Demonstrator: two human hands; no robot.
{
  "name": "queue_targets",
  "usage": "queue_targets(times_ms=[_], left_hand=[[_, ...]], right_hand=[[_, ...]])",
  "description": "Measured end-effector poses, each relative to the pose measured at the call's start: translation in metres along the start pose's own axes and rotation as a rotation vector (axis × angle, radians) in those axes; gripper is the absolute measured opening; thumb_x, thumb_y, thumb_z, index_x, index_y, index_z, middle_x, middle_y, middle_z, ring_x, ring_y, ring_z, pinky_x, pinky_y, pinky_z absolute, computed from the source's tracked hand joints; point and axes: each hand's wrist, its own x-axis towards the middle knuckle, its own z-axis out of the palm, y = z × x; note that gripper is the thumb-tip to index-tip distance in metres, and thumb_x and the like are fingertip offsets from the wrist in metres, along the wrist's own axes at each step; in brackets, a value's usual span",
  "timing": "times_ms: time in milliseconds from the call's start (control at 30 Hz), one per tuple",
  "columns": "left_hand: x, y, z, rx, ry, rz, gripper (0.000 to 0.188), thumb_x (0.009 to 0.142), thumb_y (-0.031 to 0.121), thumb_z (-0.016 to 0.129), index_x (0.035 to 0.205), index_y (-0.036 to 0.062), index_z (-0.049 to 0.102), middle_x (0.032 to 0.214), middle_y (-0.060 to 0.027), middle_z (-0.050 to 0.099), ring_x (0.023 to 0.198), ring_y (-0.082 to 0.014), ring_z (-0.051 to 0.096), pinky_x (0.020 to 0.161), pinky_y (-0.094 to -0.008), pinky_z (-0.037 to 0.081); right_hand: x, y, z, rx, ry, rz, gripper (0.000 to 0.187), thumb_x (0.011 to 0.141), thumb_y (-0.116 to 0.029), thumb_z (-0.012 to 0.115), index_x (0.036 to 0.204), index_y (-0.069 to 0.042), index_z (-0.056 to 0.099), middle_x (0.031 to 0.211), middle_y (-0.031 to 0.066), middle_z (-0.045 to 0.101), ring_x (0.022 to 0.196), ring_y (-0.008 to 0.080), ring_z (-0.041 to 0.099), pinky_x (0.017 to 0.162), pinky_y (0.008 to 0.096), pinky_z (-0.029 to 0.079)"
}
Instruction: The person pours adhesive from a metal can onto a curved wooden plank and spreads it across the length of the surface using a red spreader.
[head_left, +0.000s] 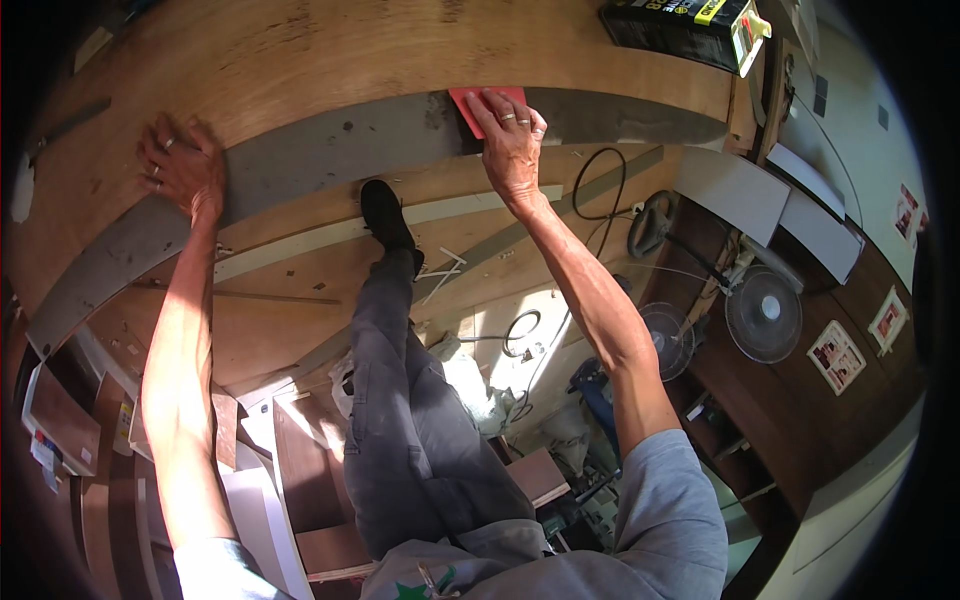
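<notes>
My right hand (pixel 513 140) grips a flat red square piece (pixel 474 122), which looks like a plastic spreader, and presses it to a long dark grey strip (pixel 300 150). The strip runs along the near edge of a wide wooden board (pixel 330 60), with a darker patch to the right of the hand. My left hand (pixel 182 165) rests on the bare wood just beyond the strip, fingers apart and holding nothing. Its wrist crosses over the strip. The underside of the red piece is hidden.
A black and yellow can (pixel 690 30) lies at the far right of the board. Below are a pale batten (pixel 440 208), a black cable (pixel 600 180) and two fans (pixel 763 312). Stacked panels (pixel 310 460) stand at the lower left, and my shoe (pixel 385 215) is near the board's edge.
</notes>
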Motion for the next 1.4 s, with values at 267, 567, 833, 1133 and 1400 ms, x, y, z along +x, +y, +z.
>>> queue_targets(times_ms=[267,567,833,1133,1400], left_hand=[[0.001,-0.001,-0.004,-0.029,-0.006,0.005,0.062,0.099,0.05,0.047,0.149,0.0136,0.046,0.158,-0.0169,0.035,0.151,-0.0351,0.022,0.118,-0.0648,0.011],[0.001,-0.003,0.0,-0.038,0.003,0.001,0.064,0.098,0.053,0.047,0.15,0.0144,0.045,0.158,-0.0161,0.036,0.151,-0.034,0.022,0.119,-0.0638,0.01],[0.001,-0.003,-0.003,-0.045,0.005,0.011,0.063,0.098,0.051,0.048,0.149,0.0144,0.045,0.158,-0.0163,0.035,0.151,-0.0352,0.022,0.118,-0.0647,0.011],[0.0,0.001,-0.006,-0.032,0.0,0.0,0.061,0.099,0.05,0.049,0.149,0.014,0.047,0.157,-0.0157,0.038,0.15,-0.035,0.024,0.119,-0.0642,0.012],[0.0,0.003,-0.006,-0.018,0.03,0.02,0.059,0.1,0.048,0.049,0.148,0.0136,0.048,0.156,-0.0162,0.039,0.149,-0.0356,0.026,0.118,-0.0643,0.014]], right_hand=[[-0.009,-0.002,-0.004,-0.012,-0.005,-0.013,0.051,0.084,-0.003,0.059,0.131,-0.019,0.066,0.131,0.0029,0.062,0.123,0.0213,0.054,0.104,0.043,0.035],[0.001,0.0,-0.006,0.0,0.022,-0.037,0.049,0.084,-0.002,0.059,0.13,-0.018,0.067,0.131,0.0028,0.063,0.122,0.0213,0.055,0.103,0.0427,0.036],[0.003,0.0,-0.003,0.009,0.024,-0.047,0.053,0.083,0.003,0.06,0.132,-0.018,0.065,0.132,0.0017,0.063,0.119,0.0213,0.056,0.102,0.0416,0.036],[0.009,-0.002,-0.012,0.057,-0.053,-0.044,0.051,0.083,0.001,0.058,0.129,-0.019,0.066,0.128,0.0037,0.064,0.119,0.0232,0.056,0.101,0.044,0.036],[-0.008,-0.006,-0.027,0.039,-0.178,-0.064,0.052,0.082,0.0,0.059,0.131,-0.019,0.065,0.128,0.0054,0.063,0.118,0.0243,0.056,0.1,0.0463,0.037]])
